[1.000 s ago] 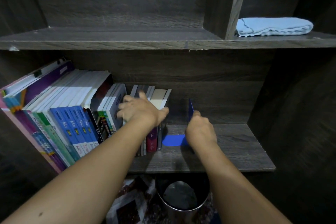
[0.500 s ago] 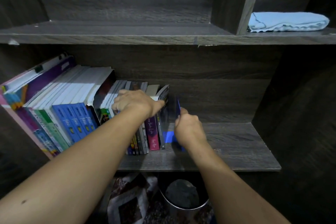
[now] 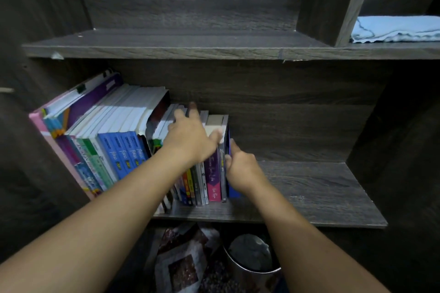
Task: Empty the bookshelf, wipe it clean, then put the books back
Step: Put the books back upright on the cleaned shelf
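Observation:
A row of books [image 3: 112, 140] leans to the left on the lower shelf [image 3: 309, 188] of a dark wooden bookshelf. My left hand [image 3: 190, 135] rests flat on the tops of the small books at the row's right end, fingers spread. My right hand [image 3: 240, 169] grips a blue bookend [image 3: 232, 191] and holds it against the last book. A folded light blue cloth [image 3: 395, 30] lies on the upper shelf at the right.
The right half of the lower shelf is bare wood. The upper shelf [image 3: 166, 45] holds nothing on its left side, and a vertical divider [image 3: 333, 2] splits it. Below the shelf stand a metal bin [image 3: 252, 261] and a patterned cushion [image 3: 181, 264].
My right hand slid the blue bookend leftward until it met the last book, closing the gap. My left hand pushed the small books more upright and stayed on their tops.

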Tool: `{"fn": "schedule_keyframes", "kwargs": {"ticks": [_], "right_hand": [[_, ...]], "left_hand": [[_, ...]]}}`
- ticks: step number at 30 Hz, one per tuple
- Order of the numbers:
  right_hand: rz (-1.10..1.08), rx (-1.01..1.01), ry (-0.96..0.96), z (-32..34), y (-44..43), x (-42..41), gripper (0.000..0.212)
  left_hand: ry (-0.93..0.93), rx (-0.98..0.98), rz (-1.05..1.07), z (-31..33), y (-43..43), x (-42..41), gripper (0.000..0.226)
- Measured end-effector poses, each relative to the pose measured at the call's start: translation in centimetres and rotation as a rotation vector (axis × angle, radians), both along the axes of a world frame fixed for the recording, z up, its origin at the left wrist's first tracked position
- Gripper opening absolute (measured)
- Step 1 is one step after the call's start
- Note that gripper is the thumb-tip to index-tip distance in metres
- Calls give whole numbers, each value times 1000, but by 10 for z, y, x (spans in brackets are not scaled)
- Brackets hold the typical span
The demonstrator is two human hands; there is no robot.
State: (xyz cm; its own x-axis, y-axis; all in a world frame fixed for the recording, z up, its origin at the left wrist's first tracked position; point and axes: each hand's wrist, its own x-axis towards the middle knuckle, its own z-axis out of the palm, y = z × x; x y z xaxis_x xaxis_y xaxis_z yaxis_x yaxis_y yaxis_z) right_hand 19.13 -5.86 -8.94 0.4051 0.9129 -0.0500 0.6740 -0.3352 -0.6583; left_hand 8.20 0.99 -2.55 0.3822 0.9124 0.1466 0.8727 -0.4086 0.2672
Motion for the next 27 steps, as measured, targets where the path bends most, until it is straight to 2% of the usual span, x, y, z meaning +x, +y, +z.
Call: {"fn": "schedule_keyframes", "kwargs": {"ticks": [2,5,8,10,14,21,23,25,27], "right_hand": [[60,-94,-2,1,-5,1,69],[137,-151,25,-1,-10,0,99],[173,-138,61,-9,-9,0,123],[190,-123,79,-19,-4,1,132],[186,-67,161,-31,8,7,126],[167,9,155,-40,16,14,123],[166,-1,160,-39,14,13,125],[148,-31,153,-38,12,13,127],[126,-68,125,-35,11,15,128]], "left_hand": [[95,79,-207,-9,-8,-26,90],[269,248,-378,-31,-14,-54,106],[423,456,-301,-44,-17,-59,117],[438,527,-227,-45,-15,-58,118],[339,508,-276,-53,-3,-61,120],[244,484,-265,-60,9,-49,122],[268,511,-251,-61,8,-52,130],[369,524,-207,-59,0,-57,142],[479,546,-142,-61,-9,-62,142]]}}
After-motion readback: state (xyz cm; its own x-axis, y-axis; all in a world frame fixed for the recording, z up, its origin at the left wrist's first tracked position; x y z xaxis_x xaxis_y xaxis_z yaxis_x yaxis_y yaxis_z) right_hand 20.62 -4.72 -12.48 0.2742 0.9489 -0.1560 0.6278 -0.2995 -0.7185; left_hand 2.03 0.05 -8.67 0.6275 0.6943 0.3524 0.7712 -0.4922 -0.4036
